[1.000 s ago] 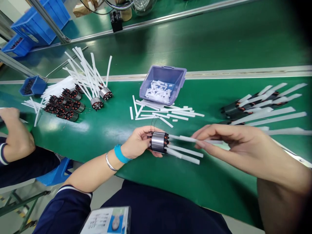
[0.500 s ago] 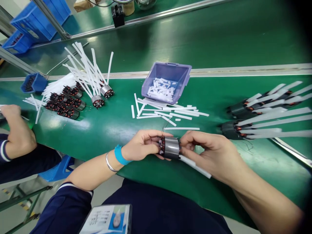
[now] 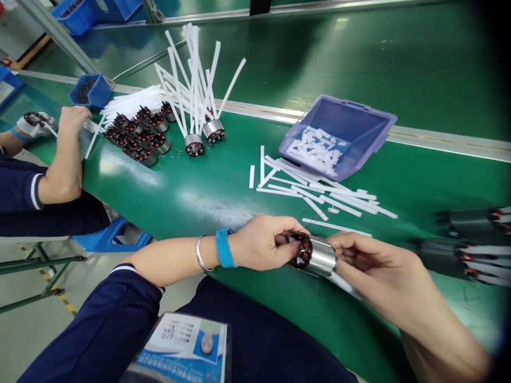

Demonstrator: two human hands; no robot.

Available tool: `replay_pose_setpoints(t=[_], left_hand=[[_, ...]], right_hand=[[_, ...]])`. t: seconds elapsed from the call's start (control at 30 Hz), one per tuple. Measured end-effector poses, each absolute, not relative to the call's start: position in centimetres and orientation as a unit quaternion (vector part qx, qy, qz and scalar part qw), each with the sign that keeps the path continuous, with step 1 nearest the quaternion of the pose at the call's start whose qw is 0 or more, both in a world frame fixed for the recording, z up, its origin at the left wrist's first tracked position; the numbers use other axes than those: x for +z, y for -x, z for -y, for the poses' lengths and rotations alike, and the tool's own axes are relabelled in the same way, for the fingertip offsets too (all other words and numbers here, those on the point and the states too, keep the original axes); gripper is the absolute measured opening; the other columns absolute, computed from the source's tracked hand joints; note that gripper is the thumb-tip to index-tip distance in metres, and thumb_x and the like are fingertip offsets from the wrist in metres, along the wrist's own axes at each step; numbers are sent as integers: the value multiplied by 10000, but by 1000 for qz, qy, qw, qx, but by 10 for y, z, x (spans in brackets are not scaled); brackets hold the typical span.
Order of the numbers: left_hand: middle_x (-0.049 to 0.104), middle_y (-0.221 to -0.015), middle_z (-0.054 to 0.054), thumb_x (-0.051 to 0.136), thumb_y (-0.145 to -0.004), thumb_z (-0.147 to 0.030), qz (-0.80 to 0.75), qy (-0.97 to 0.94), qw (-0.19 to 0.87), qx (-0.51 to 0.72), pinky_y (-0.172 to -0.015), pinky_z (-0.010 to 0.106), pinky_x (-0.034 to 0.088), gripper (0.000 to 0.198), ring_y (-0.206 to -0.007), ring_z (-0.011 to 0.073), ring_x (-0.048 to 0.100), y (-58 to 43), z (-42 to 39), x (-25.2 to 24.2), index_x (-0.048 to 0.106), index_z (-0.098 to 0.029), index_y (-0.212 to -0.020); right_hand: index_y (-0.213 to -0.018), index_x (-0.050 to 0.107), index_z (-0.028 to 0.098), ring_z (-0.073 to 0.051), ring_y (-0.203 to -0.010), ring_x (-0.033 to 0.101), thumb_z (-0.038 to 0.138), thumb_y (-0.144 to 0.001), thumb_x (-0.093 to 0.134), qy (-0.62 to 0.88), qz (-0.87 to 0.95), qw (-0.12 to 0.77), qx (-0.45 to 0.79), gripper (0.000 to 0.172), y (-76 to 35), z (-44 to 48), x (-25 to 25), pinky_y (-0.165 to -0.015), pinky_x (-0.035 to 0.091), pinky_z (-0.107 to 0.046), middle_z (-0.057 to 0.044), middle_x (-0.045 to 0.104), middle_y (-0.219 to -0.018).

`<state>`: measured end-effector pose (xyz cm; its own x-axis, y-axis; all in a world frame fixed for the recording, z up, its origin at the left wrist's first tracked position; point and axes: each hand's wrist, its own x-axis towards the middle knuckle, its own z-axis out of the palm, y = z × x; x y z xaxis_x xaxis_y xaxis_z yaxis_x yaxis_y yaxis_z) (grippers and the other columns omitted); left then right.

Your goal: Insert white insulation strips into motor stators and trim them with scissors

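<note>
Silver core (image 3: 324, 255), just one — left fingers (image 3: 287, 252) grip it, right fingers (image 3: 353, 243) hold its end.

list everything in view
bench: 1, green, throughout
held core: 1, silver, foreground
box: 1, purple, back centre
bits: many, white, in box
loose strips: many, white, on bench
strip cores: 2, silver, left of box
clustered cores: several, black, farther left
dark cores: 2, black, right
bins: several, blue, upper left
coworker arms: 2, navy sleeves, left
stool: 1, blue, lower left
badge: 1, multicoloured, bottom
left hand: 1, gripping core
right hand: 1, at core's end
</note>
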<state>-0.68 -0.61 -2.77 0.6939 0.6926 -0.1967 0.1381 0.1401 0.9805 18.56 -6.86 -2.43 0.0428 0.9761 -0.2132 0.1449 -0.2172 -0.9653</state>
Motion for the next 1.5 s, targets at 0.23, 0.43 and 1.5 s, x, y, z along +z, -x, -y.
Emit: replay_pose_setpoints(t=[0.23,0.43,1.5], left_hand=[[558,-544,-55,625,-699,-34,-361,-553,727,188,-486,157,422,94,-473,36,494,6,0,-13,634,-99,-766],[668,-679,-9,585,-750,-1,-324,-428,839,90,-571,214,568,199,-571,74,638,9,-12,-10,701,-96,-881],[733,-838,47,777,-703,-188,-287,-410,856,133,-574,279,610,768,-668,174,712,13,-18,-14,454,-213,-1399]], right_hand=[[-694,723,231,-146,-598,618,222,-603,828,544,469,455,526,139,-180,65,-29,-512,518,-196,-50,680,-787],[-643,718,237,-162,-675,658,244,-600,838,535,479,453,528,128,-185,62,-24,-594,548,-193,-59,697,-771],[-687,597,221,-219,-818,633,272,-761,644,570,639,434,279,101,-212,55,-20,-754,513,-365,-64,665,-877]])
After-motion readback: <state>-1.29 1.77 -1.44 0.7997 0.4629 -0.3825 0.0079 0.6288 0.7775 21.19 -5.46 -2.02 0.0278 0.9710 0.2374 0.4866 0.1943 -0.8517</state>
